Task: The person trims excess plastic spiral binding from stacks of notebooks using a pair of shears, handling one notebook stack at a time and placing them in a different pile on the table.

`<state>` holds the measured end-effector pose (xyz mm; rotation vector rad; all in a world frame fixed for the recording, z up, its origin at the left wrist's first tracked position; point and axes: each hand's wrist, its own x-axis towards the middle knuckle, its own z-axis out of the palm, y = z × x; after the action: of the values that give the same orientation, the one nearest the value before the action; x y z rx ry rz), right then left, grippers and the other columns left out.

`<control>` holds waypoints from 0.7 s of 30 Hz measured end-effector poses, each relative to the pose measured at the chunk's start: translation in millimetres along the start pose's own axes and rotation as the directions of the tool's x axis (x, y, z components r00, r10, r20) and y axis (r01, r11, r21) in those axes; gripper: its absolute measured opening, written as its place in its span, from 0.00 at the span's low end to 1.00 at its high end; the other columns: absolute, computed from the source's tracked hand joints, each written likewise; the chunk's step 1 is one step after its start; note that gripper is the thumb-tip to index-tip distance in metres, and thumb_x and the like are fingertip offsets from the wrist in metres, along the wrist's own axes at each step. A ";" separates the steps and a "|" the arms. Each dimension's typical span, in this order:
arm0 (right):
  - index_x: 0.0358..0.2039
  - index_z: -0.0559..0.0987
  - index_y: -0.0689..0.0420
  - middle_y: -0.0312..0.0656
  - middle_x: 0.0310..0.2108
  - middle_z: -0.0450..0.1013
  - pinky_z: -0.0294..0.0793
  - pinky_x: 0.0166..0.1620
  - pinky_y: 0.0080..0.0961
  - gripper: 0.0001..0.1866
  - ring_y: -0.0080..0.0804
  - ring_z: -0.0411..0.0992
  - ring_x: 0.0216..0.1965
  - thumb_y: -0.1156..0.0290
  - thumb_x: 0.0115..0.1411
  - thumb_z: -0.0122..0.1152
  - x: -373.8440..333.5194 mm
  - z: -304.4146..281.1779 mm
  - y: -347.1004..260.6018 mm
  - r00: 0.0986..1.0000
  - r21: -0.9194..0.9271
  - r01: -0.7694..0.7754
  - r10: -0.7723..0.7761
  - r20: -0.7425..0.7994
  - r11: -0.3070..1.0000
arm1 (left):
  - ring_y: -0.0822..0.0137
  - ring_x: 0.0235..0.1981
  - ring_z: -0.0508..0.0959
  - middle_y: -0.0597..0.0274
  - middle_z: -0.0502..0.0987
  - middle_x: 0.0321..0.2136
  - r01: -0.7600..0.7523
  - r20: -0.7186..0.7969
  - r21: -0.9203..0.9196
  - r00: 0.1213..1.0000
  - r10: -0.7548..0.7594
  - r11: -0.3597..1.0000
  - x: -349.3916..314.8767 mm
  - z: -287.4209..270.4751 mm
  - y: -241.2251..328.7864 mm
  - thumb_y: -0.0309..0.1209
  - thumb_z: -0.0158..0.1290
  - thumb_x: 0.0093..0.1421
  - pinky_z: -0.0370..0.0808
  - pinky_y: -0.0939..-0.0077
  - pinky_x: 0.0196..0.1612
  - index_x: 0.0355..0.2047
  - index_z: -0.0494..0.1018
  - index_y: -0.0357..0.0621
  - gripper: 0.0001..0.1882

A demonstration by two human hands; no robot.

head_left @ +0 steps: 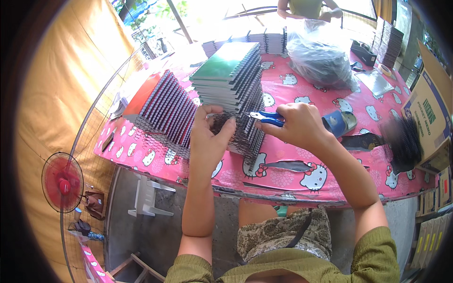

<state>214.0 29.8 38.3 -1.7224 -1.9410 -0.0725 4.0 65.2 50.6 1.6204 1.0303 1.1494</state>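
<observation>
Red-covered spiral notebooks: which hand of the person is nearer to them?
Left. The left hand is just right of the red-covered spiral notebooks; the right hand, holding blue-handled pliers, is farther right.

Strong daylight is admitted from the background (222, 19) at the top, which is largely burnt out to white. Glare is noted on the green cover (229, 59) and the plastic bag (314, 52), while the floor (163, 231) beneath the pink table (302, 152) is left in shade. Straight edges are bowed toward the black rim, and the black coils (403, 141) at right are blurred
</observation>
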 end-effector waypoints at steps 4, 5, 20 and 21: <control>0.24 0.78 0.62 0.47 0.20 0.73 0.74 0.32 0.38 0.32 0.44 0.75 0.25 0.39 0.50 0.63 -2.8 7.9 13.2 0.924 -0.133 0.192 -0.225 -0.311 0.972 | 0.76 0.25 0.73 0.59 0.75 0.28 -0.019 -0.008 0.013 1.000 0.019 1.000 -2.1 2.9 2.8 0.28 0.60 0.56 0.69 0.84 0.23 0.46 0.64 0.37 0.21; 0.24 0.78 0.62 0.48 0.21 0.73 0.74 0.32 0.38 0.32 0.44 0.75 0.26 0.39 0.50 0.63 -0.8 10.4 12.3 0.841 -0.208 0.269 -0.334 -0.425 0.941 | 0.78 0.23 0.72 0.60 0.75 0.28 -0.060 -0.017 0.041 0.998 0.061 0.997 -2.0 3.6 -1.0 0.27 0.60 0.56 0.67 0.85 0.20 0.46 0.64 0.38 0.21; 0.21 0.77 0.62 0.45 0.18 0.74 0.74 0.28 0.38 0.34 0.42 0.76 0.23 0.36 0.50 0.60 -0.1 20.3 4.2 0.968 -0.052 0.143 -0.151 -0.200 0.988 | 0.79 0.20 0.70 0.60 0.77 0.30 -0.180 -0.026 0.139 0.982 0.185 0.974 1.8 4.3 -21.0 0.27 0.63 0.53 0.65 0.86 0.18 0.46 0.64 0.39 0.23; 0.22 0.77 0.62 0.46 0.19 0.74 0.75 0.29 0.38 0.34 0.42 0.76 0.23 0.37 0.50 0.61 -1.0 17.4 -0.9 0.998 0.009 0.049 -0.049 -0.038 0.999 | 0.78 0.20 0.70 0.59 0.77 0.30 -0.242 -0.030 0.149 0.968 0.249 0.959 3.7 1.2 -27.1 0.27 0.63 0.53 0.65 0.86 0.19 0.46 0.64 0.38 0.23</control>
<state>207.0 35.4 23.3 -1.6558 -1.9529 -0.1120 2.3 75.9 25.4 1.8851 0.9812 1.3083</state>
